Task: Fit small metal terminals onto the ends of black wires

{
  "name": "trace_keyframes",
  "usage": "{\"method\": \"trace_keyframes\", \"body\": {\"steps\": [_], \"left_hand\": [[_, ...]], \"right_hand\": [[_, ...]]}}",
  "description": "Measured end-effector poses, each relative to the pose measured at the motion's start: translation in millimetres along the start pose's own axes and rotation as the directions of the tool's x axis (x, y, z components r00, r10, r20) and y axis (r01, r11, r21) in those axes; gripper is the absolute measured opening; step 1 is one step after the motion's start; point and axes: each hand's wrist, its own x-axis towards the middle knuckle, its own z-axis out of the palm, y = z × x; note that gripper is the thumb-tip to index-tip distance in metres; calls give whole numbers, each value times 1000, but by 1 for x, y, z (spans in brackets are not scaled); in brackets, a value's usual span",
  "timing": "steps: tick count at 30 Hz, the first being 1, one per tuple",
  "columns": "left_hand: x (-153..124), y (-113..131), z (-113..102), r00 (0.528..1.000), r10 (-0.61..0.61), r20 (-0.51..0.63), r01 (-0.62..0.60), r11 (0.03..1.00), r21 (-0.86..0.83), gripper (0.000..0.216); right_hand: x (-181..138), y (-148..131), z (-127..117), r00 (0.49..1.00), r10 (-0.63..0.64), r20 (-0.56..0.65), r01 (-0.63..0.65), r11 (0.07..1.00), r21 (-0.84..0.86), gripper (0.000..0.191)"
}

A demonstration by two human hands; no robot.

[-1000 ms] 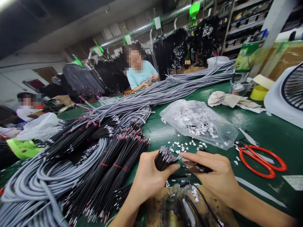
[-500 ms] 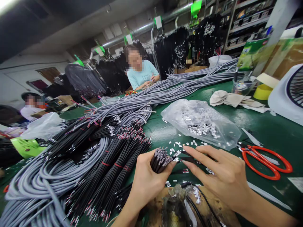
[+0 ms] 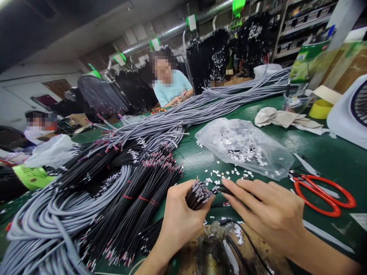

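Observation:
My left hand (image 3: 182,217) is closed round a bundle of thin black wires (image 3: 199,194), its pale tips facing up and to the right. At its right side my right hand (image 3: 266,210) pinches a dark, slim piece, seemingly a black wire (image 3: 226,189), between thumb and fingers. That piece points at the bundle and its far end lies behind my hand. Small silvery metal pieces (image 3: 210,181) are scattered on the green table just beyond both hands. Under them a worn brown board (image 3: 258,252) carries a grimy block-like fixture (image 3: 212,244) with black cords.
A clear plastic bag (image 3: 243,149) of silvery pieces lies ahead. Orange-handled scissors (image 3: 323,194) rest at the right, near a white fan (image 3: 349,110). Tied black wire bundles (image 3: 134,194) and coiled grey cables (image 3: 37,225) fill the left. A co-worker (image 3: 172,86) sits across the table.
My right hand has drawn its fingers closer together on the dark piece and shifted slightly right. My left hand keeps its hold on the wire bundle, almost unmoved.

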Motion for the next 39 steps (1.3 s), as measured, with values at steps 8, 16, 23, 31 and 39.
{"method": "trace_keyframes", "body": {"steps": [8, 16, 23, 31, 39], "left_hand": [[0, -3, -1, 996, 24, -80, -23, 1000, 9, 15], [-1, -2, -1, 999, 23, -35, -20, 996, 91, 16], [-1, 0, 1, 999, 33, -31, -31, 996, 79, 15], [-1, -3, 4, 1000, 30, 1, -30, 995, 95, 14], [5, -2, -3, 994, -52, 91, 67, 985, -161, 15]], "right_hand": [[1, 2, -2, 1000, -8, 15, 9, 998, -56, 29], [3, 2, -5, 1000, -14, -16, 13, 999, -50, 26], [0, 1, -3, 1000, -24, 16, 26, 997, -77, 29], [0, -2, 0, 998, -31, 46, 32, 999, -42, 21], [5, 4, 5, 906, 354, 234, -421, 821, 386, 17]]}}
